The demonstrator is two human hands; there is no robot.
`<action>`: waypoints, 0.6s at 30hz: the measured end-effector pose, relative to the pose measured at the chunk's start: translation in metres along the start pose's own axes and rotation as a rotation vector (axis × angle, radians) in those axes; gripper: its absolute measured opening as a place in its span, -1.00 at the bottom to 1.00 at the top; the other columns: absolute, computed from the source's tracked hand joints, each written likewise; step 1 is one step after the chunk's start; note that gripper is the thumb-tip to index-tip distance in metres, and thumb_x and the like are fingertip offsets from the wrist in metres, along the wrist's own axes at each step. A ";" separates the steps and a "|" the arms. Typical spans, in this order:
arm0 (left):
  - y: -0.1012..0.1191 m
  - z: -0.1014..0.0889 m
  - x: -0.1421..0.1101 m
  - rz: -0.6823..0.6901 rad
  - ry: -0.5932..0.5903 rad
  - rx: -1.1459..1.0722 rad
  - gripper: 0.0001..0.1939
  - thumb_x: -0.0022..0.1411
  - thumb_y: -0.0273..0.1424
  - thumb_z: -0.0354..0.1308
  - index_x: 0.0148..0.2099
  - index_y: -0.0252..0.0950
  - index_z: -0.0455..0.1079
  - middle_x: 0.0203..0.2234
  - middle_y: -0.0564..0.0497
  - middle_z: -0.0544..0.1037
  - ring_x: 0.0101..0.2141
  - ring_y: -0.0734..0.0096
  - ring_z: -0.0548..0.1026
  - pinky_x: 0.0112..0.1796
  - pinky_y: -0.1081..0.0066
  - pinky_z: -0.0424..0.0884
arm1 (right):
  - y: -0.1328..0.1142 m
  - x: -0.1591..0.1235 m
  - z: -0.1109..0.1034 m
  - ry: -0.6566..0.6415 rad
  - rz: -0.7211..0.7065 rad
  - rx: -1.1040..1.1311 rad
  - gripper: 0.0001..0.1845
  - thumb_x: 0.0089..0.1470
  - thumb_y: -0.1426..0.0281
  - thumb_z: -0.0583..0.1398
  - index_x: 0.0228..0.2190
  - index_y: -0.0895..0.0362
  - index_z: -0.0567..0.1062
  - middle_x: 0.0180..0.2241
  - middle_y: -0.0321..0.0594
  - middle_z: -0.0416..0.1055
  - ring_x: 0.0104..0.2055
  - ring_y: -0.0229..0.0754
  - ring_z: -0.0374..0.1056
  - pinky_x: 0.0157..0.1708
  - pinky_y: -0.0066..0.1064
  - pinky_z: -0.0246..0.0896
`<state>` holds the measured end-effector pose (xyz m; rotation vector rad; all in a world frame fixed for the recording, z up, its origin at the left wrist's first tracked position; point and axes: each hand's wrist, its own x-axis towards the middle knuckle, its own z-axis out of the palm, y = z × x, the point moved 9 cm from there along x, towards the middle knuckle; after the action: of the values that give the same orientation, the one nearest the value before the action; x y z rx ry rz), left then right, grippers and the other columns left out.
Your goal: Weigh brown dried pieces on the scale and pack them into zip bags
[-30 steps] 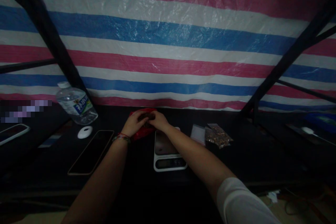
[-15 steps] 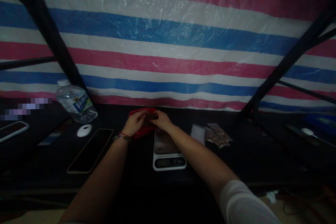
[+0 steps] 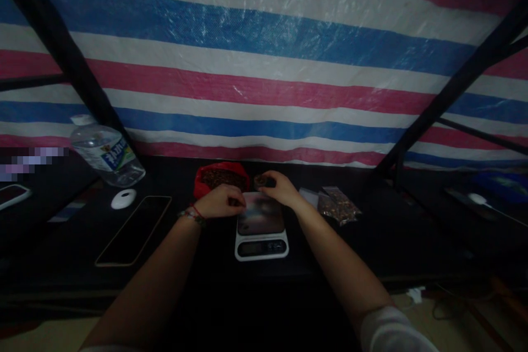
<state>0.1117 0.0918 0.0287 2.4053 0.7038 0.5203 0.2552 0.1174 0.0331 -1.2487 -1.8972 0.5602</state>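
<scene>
My right hand (image 3: 280, 188) is closed on a small cup (image 3: 259, 180) with brown bits in it, just behind the scale's far right corner. My left hand (image 3: 223, 202) hangs over the left side of the kitchen scale (image 3: 260, 220), its fingers curled together; what they hold, if anything, is too small to make out. Behind my left hand stands an open red bag (image 3: 201, 189) full of brown, dried-looking pieces. Nothing rests on the visible part of the scale's shiny plate. The reading on its display is too dark to make out.
Filled clear packets (image 3: 339, 204) lie right of the scale beside a pale flat packet (image 3: 308, 196). To the left are a phone (image 3: 134, 231), a white oval object (image 3: 124, 198) and a large plastic bottle (image 3: 109, 154). A striped sheet (image 3: 264, 82) hangs behind the black table.
Both hands have left the red bag's mouth, baring its contents. My right hand has moved right with the small cup; my left hand has come nearer, over the scale. The view has shifted slightly.
</scene>
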 end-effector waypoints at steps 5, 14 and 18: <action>0.006 0.023 -0.001 -0.046 -0.154 -0.139 -0.81 -0.05 -0.24 0.27 -0.38 -0.22 0.56 -0.53 0.03 0.52 -0.51 0.46 0.43 -0.50 0.55 0.25 | 0.018 -0.019 -0.011 0.034 0.031 0.031 -0.61 -0.15 0.38 0.29 -0.19 0.14 0.46 -0.19 -0.20 0.45 -0.12 -0.17 0.35 -0.06 -0.30 0.18; 0.005 0.029 0.000 -0.022 -0.175 -0.151 -0.88 0.02 -0.29 0.22 -0.39 -0.17 0.56 -0.51 0.06 0.56 -0.47 0.43 0.47 -0.41 0.51 0.29 | 0.017 -0.027 0.007 -0.097 -0.051 -0.020 -0.59 -0.23 0.39 0.34 -0.23 0.11 0.50 -0.18 -0.18 0.44 -0.07 -0.12 0.32 -0.02 -0.24 0.14; -0.010 -0.003 0.003 -0.066 0.081 0.036 -0.81 0.11 -0.26 0.13 -0.33 -0.20 0.53 -0.41 0.01 0.57 -0.36 0.34 0.48 -0.29 0.44 0.33 | 0.015 -0.029 0.011 -0.136 -0.055 -0.045 -0.58 -0.24 0.39 0.35 -0.23 0.10 0.50 -0.14 -0.17 0.43 -0.02 -0.09 0.29 0.01 -0.21 0.11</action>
<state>0.1092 0.1022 0.0254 2.3960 0.8311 0.5854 0.2604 0.0981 0.0054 -1.2095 -2.0611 0.5899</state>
